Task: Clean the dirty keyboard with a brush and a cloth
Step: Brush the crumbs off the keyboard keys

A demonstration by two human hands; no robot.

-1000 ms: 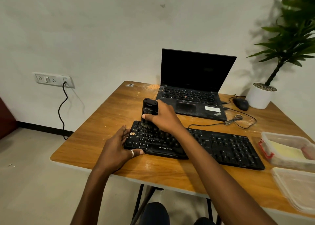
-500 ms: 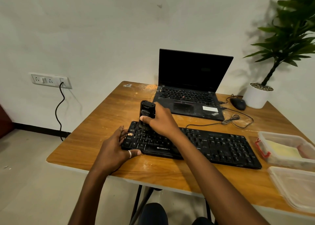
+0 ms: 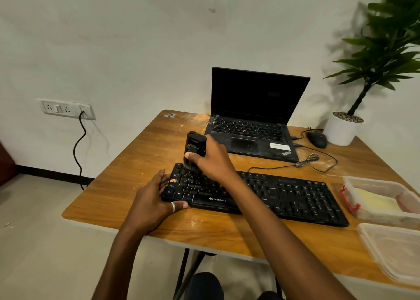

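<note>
A black keyboard (image 3: 284, 195) lies across the wooden table (image 3: 136, 170), with pale crumbs on its left keys. My right hand (image 3: 212, 158) grips a stubby black brush (image 3: 196, 145), held upright with its bristles down on the keyboard's upper left corner. My left hand (image 3: 154, 197) holds the keyboard's left end, fingers against the side edge and thumb along the front edge. A ring sits on that thumb. No cloth shows apart from something pale inside a container at the right.
An open black laptop (image 3: 252, 127) stands behind the keyboard. A mouse (image 3: 317, 139), its cable and a white plant pot (image 3: 341, 129) sit at the back right. A clear container (image 3: 381, 199) with pale contents and a clear lid (image 3: 393, 252) lie at the right edge.
The brush and my right hand have shifted slightly left and back, toward the keyboard's upper left corner. My left hand keeps its hold on the keyboard's end.
</note>
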